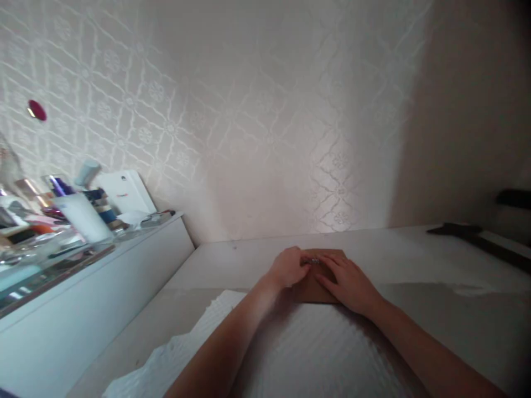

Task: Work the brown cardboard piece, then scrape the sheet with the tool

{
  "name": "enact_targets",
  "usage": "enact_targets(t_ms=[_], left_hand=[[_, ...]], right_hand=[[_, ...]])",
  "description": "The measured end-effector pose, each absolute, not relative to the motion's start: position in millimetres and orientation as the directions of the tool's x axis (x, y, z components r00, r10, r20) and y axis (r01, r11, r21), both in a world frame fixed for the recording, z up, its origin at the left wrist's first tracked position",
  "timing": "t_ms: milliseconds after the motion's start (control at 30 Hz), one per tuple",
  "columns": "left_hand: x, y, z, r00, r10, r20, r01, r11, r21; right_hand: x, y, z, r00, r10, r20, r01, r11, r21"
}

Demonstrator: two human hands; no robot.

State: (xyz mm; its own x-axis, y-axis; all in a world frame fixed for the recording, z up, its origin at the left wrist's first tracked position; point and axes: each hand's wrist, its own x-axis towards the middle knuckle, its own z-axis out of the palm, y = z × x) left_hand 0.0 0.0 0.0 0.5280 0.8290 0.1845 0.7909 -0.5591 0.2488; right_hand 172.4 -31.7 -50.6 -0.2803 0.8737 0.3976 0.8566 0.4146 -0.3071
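Observation:
A flat piece of brown cardboard lies on the table under both hands. My left hand is closed at its left side, fingers curled around a small shiny thing that is too blurred to name. My right hand rests on the cardboard's right side, fingers stretched out and thumb apart, the upper fingertips near the shiny thing. Below the cardboard, a white textured sheet that looks like bubble wrap spreads under my forearms.
To the left, a white cabinet carries a crowd of bottles and tubes, among them a white tube, and a white box. A patterned wall rises behind the table. Dark objects lie at the right.

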Motion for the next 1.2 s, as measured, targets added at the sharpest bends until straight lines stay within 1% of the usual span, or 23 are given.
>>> enact_targets(t_ms=[100,167,300,433,533,600,700,767,867,933,1000,1067,1200], left_hand=[[-1.2,-2.4,1.9,0.448,0.877,0.170,0.851,-0.477,0.219],[-3.3,-0.8,1.0,0.424,0.887,0.181,0.856,-0.458,0.241],[-4.1,4.1,-3.8,0.361,0.911,0.197,0.834,-0.410,0.370],[-5.9,9.2,-4.0,0.260,0.940,0.221,0.791,-0.339,0.509],[-13.6,16.2,-2.8,0.192,0.944,0.269,0.781,-0.313,0.540],[-23.1,22.5,-2.9,0.165,0.942,0.292,0.800,-0.301,0.519],[-44.7,31.2,-2.9,0.084,0.940,0.332,0.869,-0.232,0.438],[-63.4,34.1,-2.1,-0.029,0.934,0.356,0.924,-0.110,0.366],[-93.2,33.5,-0.7,-0.204,0.912,0.357,0.963,0.121,0.241],[-110.3,31.7,-1.2,-0.278,0.894,0.353,0.959,0.237,0.155],[-122.8,31.0,-3.0,-0.332,0.879,0.344,0.943,0.315,0.106],[-130.5,31.8,-5.4,-0.382,0.870,0.313,0.924,0.366,0.112],[-135.3,35.3,-8.0,-0.451,0.859,0.242,0.890,0.412,0.195]], right_hand=[[172.2,-32.1,-50.9,-0.280,0.867,0.412,0.855,0.420,-0.305],[171.9,-32.3,-51.5,-0.275,0.866,0.418,0.858,0.418,-0.300],[172.2,-31.9,-52.9,-0.272,0.863,0.426,0.857,0.419,-0.301],[172.8,-31.7,-52.9,-0.278,0.863,0.423,0.851,0.425,-0.307],[172.6,-32.4,-51.8,-0.273,0.868,0.416,0.856,0.416,-0.307],[172.6,-32.7,-51.1,-0.269,0.868,0.416,0.857,0.413,-0.307],[172.9,-32.4,-50.9,-0.275,0.866,0.418,0.853,0.421,-0.309],[173.3,-32.0,-51.3,-0.280,0.863,0.421,0.849,0.427,-0.310],[173.6,-31.7,-51.8,-0.281,0.863,0.420,0.849,0.428,-0.310],[173.5,-31.7,-52.0,-0.280,0.863,0.422,0.850,0.426,-0.309],[173.3,-31.9,-52.0,-0.278,0.863,0.422,0.851,0.425,-0.308],[173.1,-32.0,-52.1,-0.277,0.866,0.417,0.854,0.421,-0.306],[173.3,-31.4,-52.5,-0.272,0.870,0.411,0.859,0.412,-0.304]])
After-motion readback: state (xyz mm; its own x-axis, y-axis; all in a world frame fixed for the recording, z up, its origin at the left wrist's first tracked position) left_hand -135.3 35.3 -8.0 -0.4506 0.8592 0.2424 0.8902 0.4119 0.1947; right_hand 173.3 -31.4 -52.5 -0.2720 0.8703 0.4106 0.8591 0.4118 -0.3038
